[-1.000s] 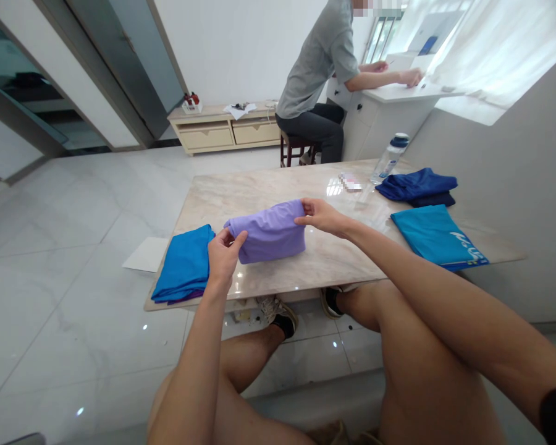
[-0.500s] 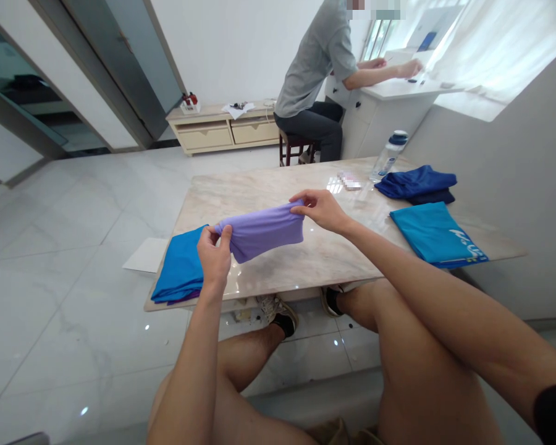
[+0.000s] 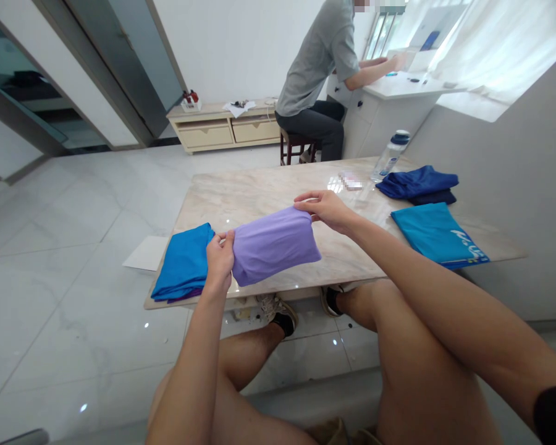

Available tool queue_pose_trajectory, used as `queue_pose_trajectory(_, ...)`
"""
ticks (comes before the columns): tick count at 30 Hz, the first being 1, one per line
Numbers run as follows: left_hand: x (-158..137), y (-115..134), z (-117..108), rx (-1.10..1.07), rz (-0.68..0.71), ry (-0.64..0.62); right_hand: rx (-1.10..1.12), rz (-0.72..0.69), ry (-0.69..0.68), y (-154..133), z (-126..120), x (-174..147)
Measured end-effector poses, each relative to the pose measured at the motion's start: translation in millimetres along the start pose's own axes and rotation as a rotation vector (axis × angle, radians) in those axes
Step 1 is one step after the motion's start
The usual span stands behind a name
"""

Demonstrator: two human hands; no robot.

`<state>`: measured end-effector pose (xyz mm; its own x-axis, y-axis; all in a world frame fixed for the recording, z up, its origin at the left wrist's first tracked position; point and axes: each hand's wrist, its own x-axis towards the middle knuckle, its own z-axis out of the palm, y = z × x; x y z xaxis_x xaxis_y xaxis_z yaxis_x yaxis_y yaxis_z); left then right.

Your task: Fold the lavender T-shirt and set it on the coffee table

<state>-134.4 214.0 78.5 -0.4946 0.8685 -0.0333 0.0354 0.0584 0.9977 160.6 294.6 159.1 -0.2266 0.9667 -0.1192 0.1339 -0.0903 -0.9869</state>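
Observation:
A folded purple cloth garment (image 3: 276,246) hangs between my two hands over the marble-patterned table (image 3: 245,191); its exact kind cannot be made out. My left hand (image 3: 221,258) is closed on its left edge, the thumb lying on top. At the upper right corner, my right hand (image 3: 328,209) pinches the cloth between thumb and fingers. Just left of my left hand lies a folded bright blue garment (image 3: 180,262), with a bit of dark purple cloth showing under it.
A folded teal garment with white print (image 3: 429,232) lies at the table's right, near crumpled dark blue cloth (image 3: 414,182) and a clear water bottle (image 3: 389,157). Beyond, a person (image 3: 312,68) sits on a stool at a white desk (image 3: 398,86). A low cabinet (image 3: 206,136) stands by the wall.
The purple garment has tilted so more of its broad face shows, and its lower edge hangs nearer me. Both hands have shifted slightly right, still gripping it.

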Motion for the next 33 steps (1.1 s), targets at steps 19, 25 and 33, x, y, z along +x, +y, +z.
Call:
queue_pose_trajectory(19,5,-59,13,0.773,-0.16,-0.275,-1.039,0.282,-0.205,47,8,12)
queue_pose_trajectory(25,-5,-50,19,0.323,-0.316,-0.507,-1.139,0.168,-0.145,33,11,13)
queue_pose_trajectory(33,-48,-12,9,0.1,-0.23,-0.28,-1.081,0.105,-0.101,18,18,13)
